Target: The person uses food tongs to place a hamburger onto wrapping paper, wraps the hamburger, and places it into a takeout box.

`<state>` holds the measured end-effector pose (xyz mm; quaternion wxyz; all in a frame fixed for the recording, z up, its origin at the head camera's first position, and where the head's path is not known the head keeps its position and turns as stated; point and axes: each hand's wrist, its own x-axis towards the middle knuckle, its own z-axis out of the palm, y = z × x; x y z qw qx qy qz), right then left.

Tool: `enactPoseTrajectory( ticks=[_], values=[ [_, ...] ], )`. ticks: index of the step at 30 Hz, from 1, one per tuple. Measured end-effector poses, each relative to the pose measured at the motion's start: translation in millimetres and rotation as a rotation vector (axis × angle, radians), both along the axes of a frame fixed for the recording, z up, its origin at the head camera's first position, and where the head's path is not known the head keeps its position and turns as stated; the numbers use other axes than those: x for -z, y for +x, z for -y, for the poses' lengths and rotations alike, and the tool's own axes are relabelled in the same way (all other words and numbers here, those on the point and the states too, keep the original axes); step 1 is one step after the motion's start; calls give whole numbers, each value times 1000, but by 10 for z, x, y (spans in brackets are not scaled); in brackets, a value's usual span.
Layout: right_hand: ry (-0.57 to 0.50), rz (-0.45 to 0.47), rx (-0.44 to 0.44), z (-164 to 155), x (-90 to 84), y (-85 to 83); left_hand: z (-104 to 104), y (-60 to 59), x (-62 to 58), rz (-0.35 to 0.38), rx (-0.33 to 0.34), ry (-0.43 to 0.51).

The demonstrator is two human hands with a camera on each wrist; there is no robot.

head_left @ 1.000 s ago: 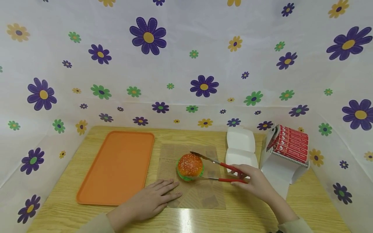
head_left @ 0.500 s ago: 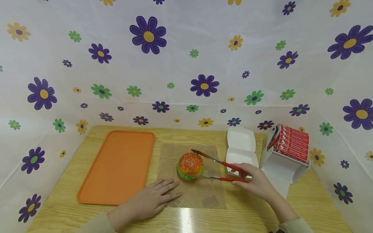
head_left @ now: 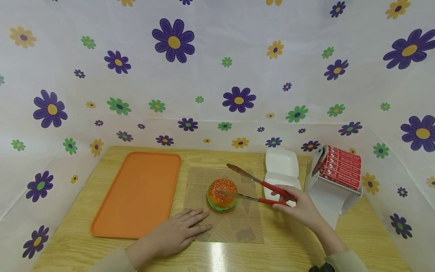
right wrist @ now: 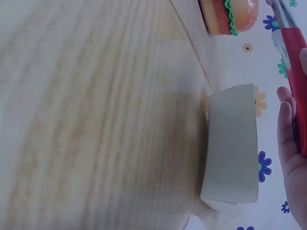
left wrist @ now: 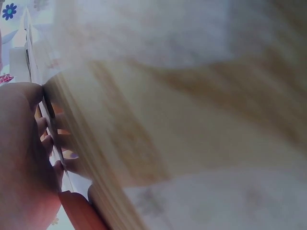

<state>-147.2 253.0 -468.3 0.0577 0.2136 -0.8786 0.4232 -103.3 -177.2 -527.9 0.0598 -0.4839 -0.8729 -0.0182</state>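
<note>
A toy hamburger with a sesame bun and green lettuce edge sits on a sheet of brown printed paper. My right hand holds red-handled tongs, fingers and thumb round the handles. The tongs' arms are spread; one passes above the bun and the other lies beyond it, over the paper, apart from the burger. In the right wrist view the hamburger shows at the top, near the red handle. My left hand lies flat, fingers extended, on the paper's left edge.
An orange tray lies on the wooden table at the left. Behind my right hand stands an opened white takeaway box. Right of it is a white stand bearing a spiral-bound pad with red printed strips. Flowered white sheeting surrounds the table.
The tongs have lifted off the burger, which earlier lay between their tips, and moved up and away with my right hand. The burger and left hand stay in place.
</note>
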Motion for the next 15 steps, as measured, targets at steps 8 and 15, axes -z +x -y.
enactPoseTrajectory(
  ticks=[8,15],
  values=[
    [33,26,30,67,-62,-166,-22,14,-71,-8,10,-11],
    [50,50,33,236,-132,-386,-24,6,-64,5,7,-8]
  ],
)
